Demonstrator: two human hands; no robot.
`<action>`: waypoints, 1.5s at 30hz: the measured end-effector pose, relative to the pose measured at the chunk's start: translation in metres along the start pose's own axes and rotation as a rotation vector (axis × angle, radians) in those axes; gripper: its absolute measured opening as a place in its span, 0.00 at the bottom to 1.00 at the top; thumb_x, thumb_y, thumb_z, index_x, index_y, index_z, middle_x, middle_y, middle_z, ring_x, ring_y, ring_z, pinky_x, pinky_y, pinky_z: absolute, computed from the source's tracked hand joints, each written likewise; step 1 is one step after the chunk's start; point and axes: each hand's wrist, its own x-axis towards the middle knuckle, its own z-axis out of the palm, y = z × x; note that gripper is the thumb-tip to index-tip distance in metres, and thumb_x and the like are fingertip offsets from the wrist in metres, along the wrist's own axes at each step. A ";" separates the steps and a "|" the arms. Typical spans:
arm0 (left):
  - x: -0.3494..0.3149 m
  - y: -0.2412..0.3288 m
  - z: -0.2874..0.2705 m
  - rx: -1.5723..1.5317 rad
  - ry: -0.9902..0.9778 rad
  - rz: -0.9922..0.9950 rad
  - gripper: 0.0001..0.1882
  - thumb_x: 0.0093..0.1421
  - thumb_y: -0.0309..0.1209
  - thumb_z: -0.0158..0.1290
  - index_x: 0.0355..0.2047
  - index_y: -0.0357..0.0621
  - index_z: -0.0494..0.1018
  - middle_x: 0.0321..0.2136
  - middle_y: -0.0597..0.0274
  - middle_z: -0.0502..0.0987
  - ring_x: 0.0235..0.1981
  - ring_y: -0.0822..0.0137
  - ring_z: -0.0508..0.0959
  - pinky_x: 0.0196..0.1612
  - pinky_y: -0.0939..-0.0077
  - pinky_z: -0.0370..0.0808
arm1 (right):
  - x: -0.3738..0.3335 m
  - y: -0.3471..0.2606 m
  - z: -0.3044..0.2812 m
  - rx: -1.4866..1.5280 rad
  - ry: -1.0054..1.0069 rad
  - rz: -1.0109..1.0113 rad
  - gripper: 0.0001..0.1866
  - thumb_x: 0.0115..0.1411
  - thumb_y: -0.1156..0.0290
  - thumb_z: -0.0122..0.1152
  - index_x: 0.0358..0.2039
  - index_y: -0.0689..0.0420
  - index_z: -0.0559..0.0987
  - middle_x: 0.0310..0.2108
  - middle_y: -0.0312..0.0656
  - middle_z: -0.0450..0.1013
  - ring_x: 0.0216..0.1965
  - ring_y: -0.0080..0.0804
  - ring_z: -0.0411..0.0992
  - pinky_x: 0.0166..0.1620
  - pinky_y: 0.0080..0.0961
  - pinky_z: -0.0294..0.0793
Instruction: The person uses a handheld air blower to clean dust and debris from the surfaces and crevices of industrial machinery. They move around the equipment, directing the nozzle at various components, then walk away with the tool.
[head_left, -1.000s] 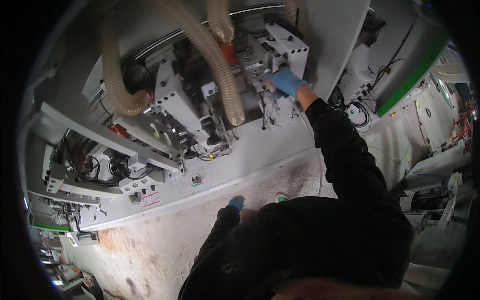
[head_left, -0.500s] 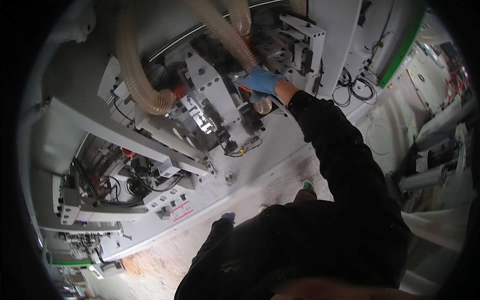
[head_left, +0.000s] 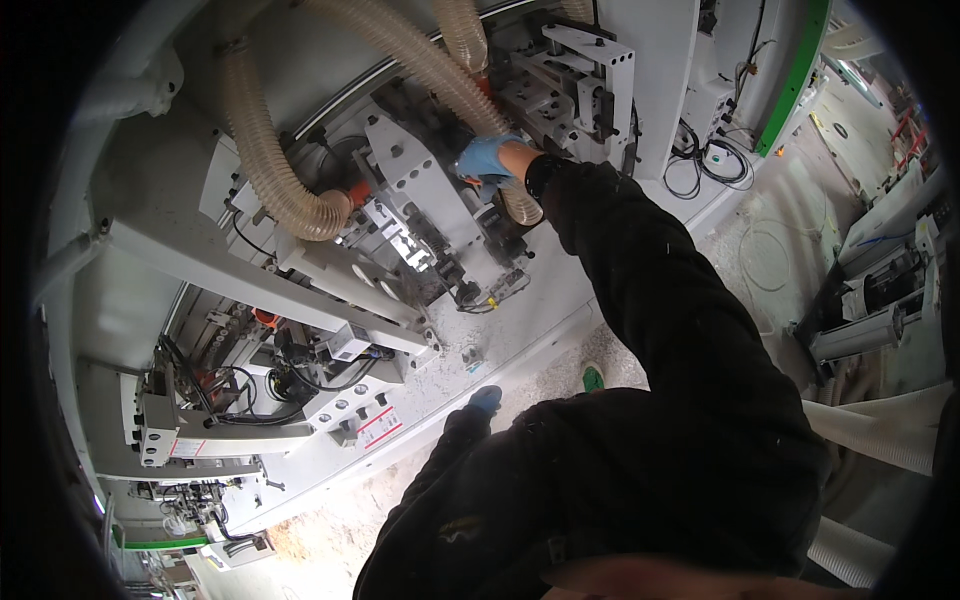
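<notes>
My right hand [head_left: 487,160], in a blue glove, reaches into the machine and is closed round a small tool with an orange part [head_left: 472,181], which looks like an air blow gun. Its far end is hidden in the dark space there. Beside the hand are a clear ribbed hose [head_left: 462,92] and a white angled machine plate [head_left: 408,150] with bolt holes. My left hand [head_left: 487,398], also blue-gloved, hangs low near the front edge of the machine base [head_left: 525,350]. Its fingers are too small and unclear to read.
Another ribbed hose [head_left: 262,150] curves down at the left. A long white beam [head_left: 250,275] slants across the left side. Black cables [head_left: 700,165] hang in coils at the right. Dust and chips lie on the floor [head_left: 340,515]. A green shoe [head_left: 593,377] shows below my body.
My right hand has moved a little left and deeper among the machine parts, with the tool in it. My left hand has risen to the right, closer to the base edge. The view has shifted slightly.
</notes>
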 end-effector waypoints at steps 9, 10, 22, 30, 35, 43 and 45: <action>-0.011 -0.014 -0.013 1.198 -0.148 0.249 0.13 0.49 0.36 0.60 0.32 0.45 0.71 0.37 0.48 0.78 0.41 0.46 0.77 0.41 0.57 0.75 | -0.012 0.166 -0.088 -0.280 0.249 0.010 0.15 0.58 0.59 0.51 0.40 0.50 0.80 0.42 0.37 0.77 0.42 0.37 0.74 0.44 0.35 0.70; -0.009 -0.016 -0.014 1.191 -0.108 0.279 0.13 0.50 0.36 0.60 0.32 0.45 0.71 0.37 0.49 0.78 0.41 0.46 0.77 0.40 0.58 0.75 | -0.015 0.195 -0.116 -0.290 0.274 0.118 0.14 0.61 0.61 0.50 0.43 0.49 0.79 0.44 0.37 0.77 0.44 0.37 0.74 0.46 0.35 0.71; 0.030 0.013 0.043 0.425 -0.004 0.096 0.16 0.60 0.42 0.52 0.44 0.49 0.72 0.35 0.61 0.77 0.34 0.62 0.78 0.30 0.61 0.75 | 0.010 0.339 -0.217 -0.470 0.764 0.026 0.16 0.63 0.59 0.50 0.38 0.56 0.80 0.45 0.35 0.77 0.39 0.31 0.77 0.44 0.31 0.74; 0.021 0.009 0.051 0.050 0.050 -0.098 0.13 0.63 0.39 0.47 0.43 0.48 0.73 0.37 0.57 0.78 0.31 0.60 0.77 0.33 0.63 0.74 | 0.012 0.322 -0.242 0.372 0.506 0.382 0.12 0.62 0.62 0.55 0.31 0.58 0.78 0.30 0.38 0.77 0.28 0.34 0.76 0.33 0.33 0.75; 0.015 -0.017 0.032 0.755 -0.050 0.056 0.15 0.63 0.41 0.41 0.35 0.44 0.73 0.35 0.56 0.79 0.31 0.61 0.78 0.35 0.61 0.73 | 0.045 0.213 -0.211 0.166 0.492 -0.029 0.16 0.60 0.56 0.57 0.25 0.57 0.76 0.24 0.36 0.73 0.18 0.28 0.71 0.25 0.31 0.71; 0.046 -0.019 0.031 0.150 0.075 0.140 0.12 0.62 0.40 0.49 0.43 0.52 0.72 0.34 0.64 0.76 0.29 0.62 0.77 0.28 0.60 0.75 | 0.062 0.056 -0.222 0.193 0.261 -0.082 0.18 0.62 0.51 0.50 0.33 0.53 0.80 0.31 0.39 0.77 0.25 0.27 0.70 0.32 0.31 0.70; 0.052 -0.019 0.033 -0.024 0.063 0.133 0.13 0.62 0.41 0.51 0.44 0.53 0.72 0.33 0.65 0.76 0.29 0.62 0.77 0.27 0.60 0.75 | 0.060 0.033 -0.211 0.130 0.299 -0.207 0.16 0.62 0.54 0.50 0.33 0.52 0.80 0.35 0.39 0.77 0.30 0.33 0.72 0.37 0.31 0.71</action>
